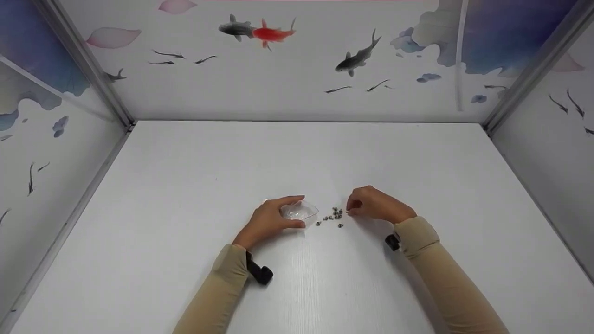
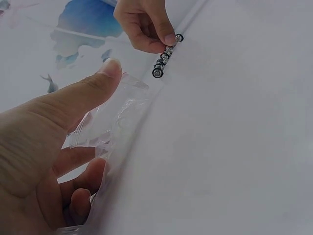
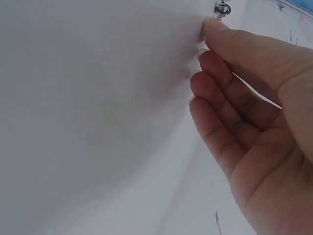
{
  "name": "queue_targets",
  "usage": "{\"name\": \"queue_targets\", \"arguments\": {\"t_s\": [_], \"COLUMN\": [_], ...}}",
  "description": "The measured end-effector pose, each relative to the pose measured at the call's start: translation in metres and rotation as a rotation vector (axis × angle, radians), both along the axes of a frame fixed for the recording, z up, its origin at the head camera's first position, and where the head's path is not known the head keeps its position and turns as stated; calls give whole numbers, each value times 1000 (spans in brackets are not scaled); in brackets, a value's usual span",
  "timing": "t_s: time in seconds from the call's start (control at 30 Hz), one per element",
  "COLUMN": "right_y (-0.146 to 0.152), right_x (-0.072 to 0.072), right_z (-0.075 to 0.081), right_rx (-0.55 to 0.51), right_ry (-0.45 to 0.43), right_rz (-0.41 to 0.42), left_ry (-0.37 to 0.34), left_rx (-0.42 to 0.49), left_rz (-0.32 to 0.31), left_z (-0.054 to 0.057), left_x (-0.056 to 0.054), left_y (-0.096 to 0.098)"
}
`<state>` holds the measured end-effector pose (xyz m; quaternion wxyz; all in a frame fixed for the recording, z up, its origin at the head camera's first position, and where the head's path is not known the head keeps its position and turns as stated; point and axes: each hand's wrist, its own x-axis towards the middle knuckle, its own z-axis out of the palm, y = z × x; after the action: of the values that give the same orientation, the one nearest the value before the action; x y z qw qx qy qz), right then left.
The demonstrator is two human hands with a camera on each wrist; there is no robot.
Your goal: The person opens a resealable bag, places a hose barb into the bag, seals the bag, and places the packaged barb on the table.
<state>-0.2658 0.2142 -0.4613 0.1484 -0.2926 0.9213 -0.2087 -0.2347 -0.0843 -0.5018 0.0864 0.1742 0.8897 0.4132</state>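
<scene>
At the far left stands a white side panel printed with blue washes and small dark fish (image 1: 79,139). Then comes a tan left sleeve (image 1: 211,292), with a black wrist-worn device (image 1: 263,274) beside its cuff. The person's left hand (image 1: 267,220) holds a clear, crinkled plastic bag (image 1: 299,211), thumb and forefinger spread wide around it at the near and far edges; from the wrist I see the other fingers bent against the plastic. The bag sits low over the white, faintly grained tabletop (image 1: 301,157).

Just right of it, between the two hands, lie small silvery metal pieces with dark rings (image 1: 338,214), most bunched together, one off toward the bag and another on the near side. Next is the right hand (image 1: 375,204), right beside the bunch, the thumb drawn in close to the forefinger and the other fingers bent; I cannot tell whether a piece is between the tips. A second black device (image 1: 392,242) shows by the tan right sleeve (image 1: 452,273).
</scene>
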Motion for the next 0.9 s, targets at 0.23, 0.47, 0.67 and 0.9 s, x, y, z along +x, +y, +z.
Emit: {"name": "queue_targets", "arguments": {"t_s": [0.23,0.47,0.67,0.9], "right_y": [1,3,3,-1], "right_x": [0,-1,-2,-3], "right_z": [-2,2,3,9], "right_rx": [33,29,21,-11], "right_ry": [9,8,11,20], "right_rz": [28,53,53,49], "left_ry": [-20,-29,-14,2], "left_rx": [-7,-11,-10,-10], "left_rz": [12,15,6,1], "left_z": [-2,-3,-3,0], "left_x": [1,-1,0,0], "left_y": [2,3,4,1]}}
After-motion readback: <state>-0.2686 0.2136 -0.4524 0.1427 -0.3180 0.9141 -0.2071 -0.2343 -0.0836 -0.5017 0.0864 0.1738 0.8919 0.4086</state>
